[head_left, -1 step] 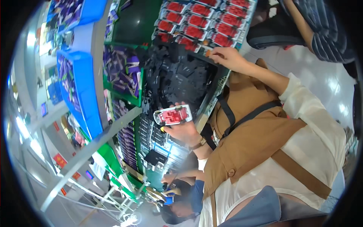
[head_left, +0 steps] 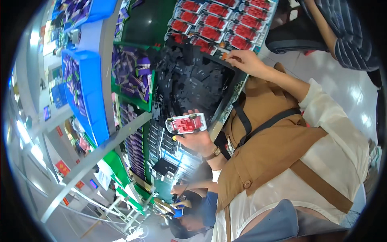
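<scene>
My left hand [head_left: 198, 142], with a watch at its wrist, holds a white toy car [head_left: 186, 123]. The car's red underside faces up and its small dark wheels show; fingers wrap round its edges. Farther right, my right hand [head_left: 250, 64] has thumb and fingertips together beside a small orange piece [head_left: 224, 56] at the tray's edge. Whether anything is pinched there is too small to tell. Between the hands lies a heap of black plastic parts [head_left: 193, 78] in a dark tray [head_left: 226, 93]. Rows of similar toy cars [head_left: 211, 33], red undersides up, lie beyond it.
Left of the heap stands a green crate [head_left: 150, 97] with purple pieces, and beyond it a blue bin [head_left: 96, 101]. A metal bar [head_left: 96, 159] slants past the lower left. A black box [head_left: 164, 167] stands near one co-worker [head_left: 207, 207]; another person's striped sleeve [head_left: 346, 38] is upper right.
</scene>
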Available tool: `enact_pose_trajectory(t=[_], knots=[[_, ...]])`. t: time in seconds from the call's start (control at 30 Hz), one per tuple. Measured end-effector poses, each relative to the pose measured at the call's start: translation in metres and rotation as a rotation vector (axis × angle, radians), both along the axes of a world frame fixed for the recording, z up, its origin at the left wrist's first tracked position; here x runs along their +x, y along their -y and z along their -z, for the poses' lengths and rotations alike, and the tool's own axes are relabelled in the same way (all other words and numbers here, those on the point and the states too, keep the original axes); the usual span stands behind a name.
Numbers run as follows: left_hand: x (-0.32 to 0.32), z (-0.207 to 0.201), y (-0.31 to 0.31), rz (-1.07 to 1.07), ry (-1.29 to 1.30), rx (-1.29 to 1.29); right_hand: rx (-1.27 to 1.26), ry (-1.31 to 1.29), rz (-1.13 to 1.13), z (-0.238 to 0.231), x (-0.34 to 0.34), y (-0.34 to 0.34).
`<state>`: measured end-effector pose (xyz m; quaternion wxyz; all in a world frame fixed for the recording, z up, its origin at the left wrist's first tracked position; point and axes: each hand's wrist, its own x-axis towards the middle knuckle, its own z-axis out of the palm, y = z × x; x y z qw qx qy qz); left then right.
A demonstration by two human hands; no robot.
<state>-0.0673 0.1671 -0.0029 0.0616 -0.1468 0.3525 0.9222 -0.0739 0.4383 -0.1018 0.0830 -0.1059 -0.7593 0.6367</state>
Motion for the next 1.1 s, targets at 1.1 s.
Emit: enact_pose_trajectory(t=[1.1], knots=[[0.032, 0.039, 0.028, 0.281, 0.142, 0.177, 0.325, -0.252, -0.044, 0.04, -0.126, 0.039]])
